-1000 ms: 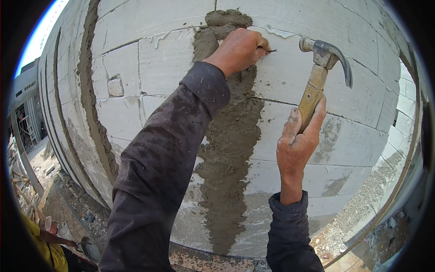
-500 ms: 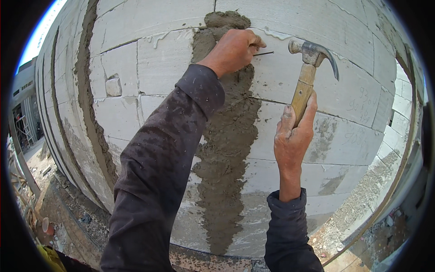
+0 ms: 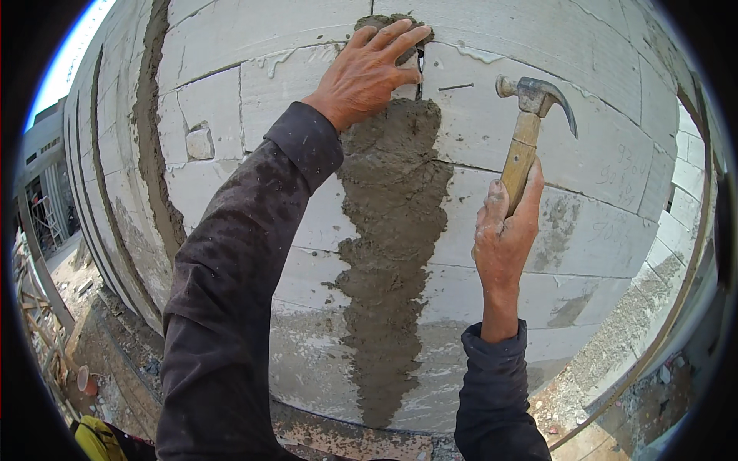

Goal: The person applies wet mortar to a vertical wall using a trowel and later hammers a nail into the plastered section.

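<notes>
My left hand [image 3: 370, 73] presses against the upper end of a wet grey mortar strip [image 3: 396, 192] on the white block wall. Its fingers are spread, and part of the mortar lies hidden under them. A dark vertical joint [image 3: 420, 73] and bare block show beside the fingertips. Just to the right, a nail [image 3: 456, 87] juts from the wall with nothing touching it. My right hand [image 3: 507, 230] grips the wooden handle of a claw hammer [image 3: 530, 115], held upright with its head near the nail's height, apart from it.
Another mortar-filled groove [image 3: 146, 115] runs down the wall at left. A small square block piece [image 3: 200, 144] sits in a recess. Rubble and an orange-brown pot [image 3: 87, 381] lie on the ground at lower left. At right the wall ends by a curved pale strip [image 3: 696, 200].
My left hand has left the nail and moved up and left onto the mortar, its fingers spreading. Bare block and a joint now show where mortar was. The hammer stays about where it was.
</notes>
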`<action>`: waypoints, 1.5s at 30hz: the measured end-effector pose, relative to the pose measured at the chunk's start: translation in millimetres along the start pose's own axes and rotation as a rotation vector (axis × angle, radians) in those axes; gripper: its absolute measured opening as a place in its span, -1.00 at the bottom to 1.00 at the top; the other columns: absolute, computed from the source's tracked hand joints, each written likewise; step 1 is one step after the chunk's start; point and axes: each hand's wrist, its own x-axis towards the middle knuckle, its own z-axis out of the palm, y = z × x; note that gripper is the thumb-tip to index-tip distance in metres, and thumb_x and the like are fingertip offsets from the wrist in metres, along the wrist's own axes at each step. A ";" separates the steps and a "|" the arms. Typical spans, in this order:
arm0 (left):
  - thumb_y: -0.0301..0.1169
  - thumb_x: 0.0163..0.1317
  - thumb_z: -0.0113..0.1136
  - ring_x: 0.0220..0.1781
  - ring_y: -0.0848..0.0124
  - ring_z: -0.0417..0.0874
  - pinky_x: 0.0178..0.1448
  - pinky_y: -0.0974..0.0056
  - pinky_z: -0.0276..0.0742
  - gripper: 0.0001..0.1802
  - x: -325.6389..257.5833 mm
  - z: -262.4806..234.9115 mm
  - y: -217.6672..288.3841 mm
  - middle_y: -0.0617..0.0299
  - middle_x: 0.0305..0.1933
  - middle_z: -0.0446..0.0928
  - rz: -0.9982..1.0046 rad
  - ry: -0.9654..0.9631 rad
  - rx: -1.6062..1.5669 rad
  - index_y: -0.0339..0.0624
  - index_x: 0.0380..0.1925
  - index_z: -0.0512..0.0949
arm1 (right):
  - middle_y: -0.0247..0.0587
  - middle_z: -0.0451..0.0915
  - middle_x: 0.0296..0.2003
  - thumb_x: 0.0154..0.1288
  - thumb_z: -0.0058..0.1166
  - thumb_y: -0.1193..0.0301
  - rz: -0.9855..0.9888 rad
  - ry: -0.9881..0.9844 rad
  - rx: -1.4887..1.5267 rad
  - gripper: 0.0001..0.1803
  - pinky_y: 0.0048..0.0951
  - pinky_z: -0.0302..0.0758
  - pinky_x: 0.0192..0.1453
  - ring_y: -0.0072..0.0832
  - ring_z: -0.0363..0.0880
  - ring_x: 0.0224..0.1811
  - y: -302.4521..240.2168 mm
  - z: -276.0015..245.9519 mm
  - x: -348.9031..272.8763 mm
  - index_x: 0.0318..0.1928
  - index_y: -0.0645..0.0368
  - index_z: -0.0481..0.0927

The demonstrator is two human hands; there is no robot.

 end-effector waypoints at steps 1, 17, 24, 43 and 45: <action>-0.64 0.20 0.25 0.71 0.28 0.14 0.73 0.02 0.19 -0.52 2.7 -2.3 -1.3 0.36 0.67 0.23 0.034 -0.034 0.052 0.29 -0.04 0.81 | 0.24 0.64 -0.02 0.61 -0.06 0.55 0.009 -0.015 0.009 -0.37 -0.26 0.63 -0.10 -0.29 0.70 -0.22 0.4 0.3 -0.8 0.58 0.31 0.12; -0.53 0.17 0.23 0.78 -0.07 -0.14 0.60 -0.74 -0.23 -0.72 21.0 -29.9 -6.2 0.14 0.78 -0.06 0.142 -0.232 -0.069 0.06 -0.14 0.70 | -0.15 0.58 -0.33 0.64 -0.07 0.50 0.049 -0.126 -0.068 -0.39 -0.43 0.55 -0.35 -0.60 0.56 -0.40 0.7 -8.5 17.6 0.59 0.23 0.15; -0.55 0.15 0.21 0.79 -0.07 -0.16 0.61 -0.75 -0.30 -0.69 28.3 -27.4 -4.8 0.13 0.78 -0.07 0.151 -0.226 -0.124 0.05 -0.13 0.70 | -0.15 0.58 -0.34 0.63 -0.03 0.47 0.035 0.060 0.021 -0.36 -0.42 0.53 -0.38 -0.58 0.56 -0.41 2.8 9.7 8.0 0.59 0.20 0.10; -0.54 0.17 0.21 0.79 -0.07 -0.17 0.57 -0.81 -0.28 -0.75 25.8 -29.5 -1.7 0.09 0.77 -0.03 0.138 -0.220 -0.126 0.05 -0.20 0.71 | -0.03 0.59 -0.29 0.66 -0.08 0.43 0.064 0.003 0.213 -0.38 -0.43 0.53 -0.44 -0.58 0.60 -0.37 -10.4 7.9 2.9 0.58 0.25 0.08; -0.54 0.17 0.21 0.79 -0.07 -0.17 0.57 -0.81 -0.28 -0.76 28.3 -30.2 -3.1 0.09 0.77 -0.04 0.132 -0.236 -0.140 0.04 -0.21 0.71 | -0.03 0.60 -0.28 0.67 -0.10 0.42 0.079 0.126 0.351 -0.41 -0.41 0.52 -0.44 -0.59 0.60 -0.36 -15.7 6.5 4.5 0.57 0.27 0.13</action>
